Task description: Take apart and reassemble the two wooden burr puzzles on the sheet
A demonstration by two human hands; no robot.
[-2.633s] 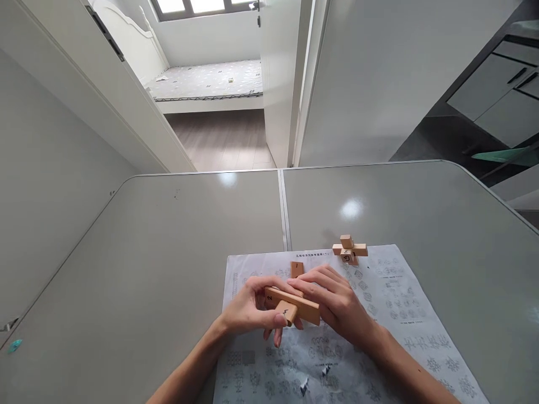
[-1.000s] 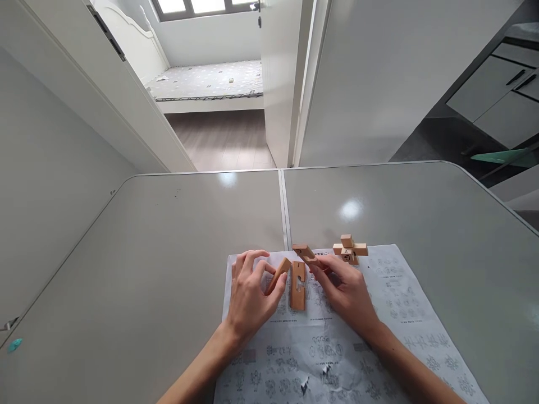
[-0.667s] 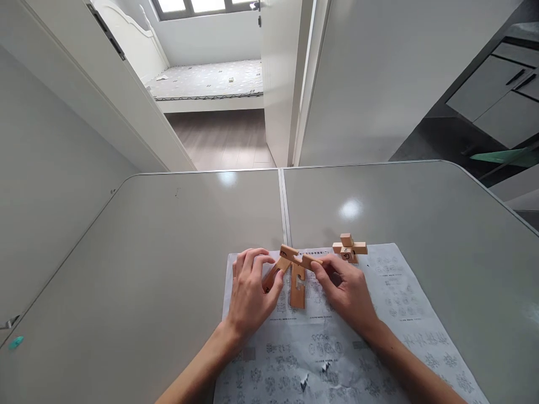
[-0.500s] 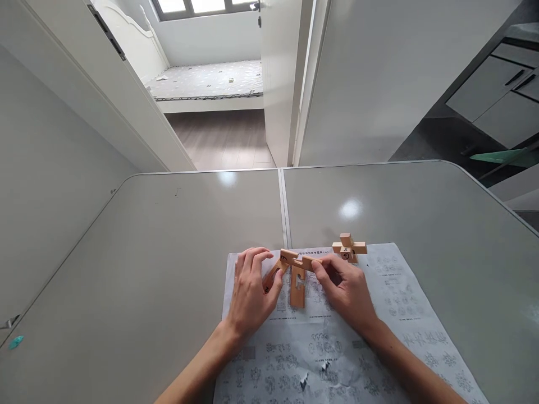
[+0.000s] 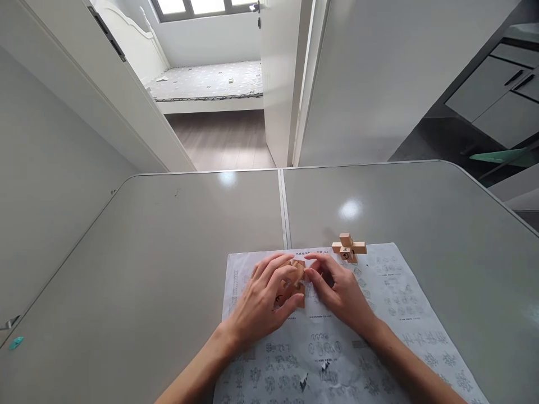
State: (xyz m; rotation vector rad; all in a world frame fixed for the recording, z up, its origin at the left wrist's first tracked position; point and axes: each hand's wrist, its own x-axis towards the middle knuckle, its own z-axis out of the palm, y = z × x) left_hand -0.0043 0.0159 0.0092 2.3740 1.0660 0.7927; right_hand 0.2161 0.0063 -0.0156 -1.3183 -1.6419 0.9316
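Observation:
My left hand (image 5: 265, 297) curls over several notched wooden puzzle pieces (image 5: 300, 294), fingers on the far side and thumb on the near side. A black mark shows on one of the pieces. My right hand (image 5: 337, 286) pinches the right end of a piece between thumb and finger, close to the left fingertips. How the pieces fit against each other is partly hidden by my fingers. Beyond my right hand, an assembled wooden cross-shaped puzzle (image 5: 346, 248) with black marks stands at the far edge of the printed sheet (image 5: 404, 314).
The sheet, covered in small line drawings and torn in two spots, lies on a grey table (image 5: 160, 269) with a seam (image 5: 284, 207) down its middle. A small teal object (image 5: 16, 343) is at the far left. Past the table are an open door (image 5: 280, 78) and a bed (image 5: 206, 81).
My right hand has brought its piece left and down to the other pieces. My left hand has shifted right and now covers more of them. The cross-shaped puzzle stays put.

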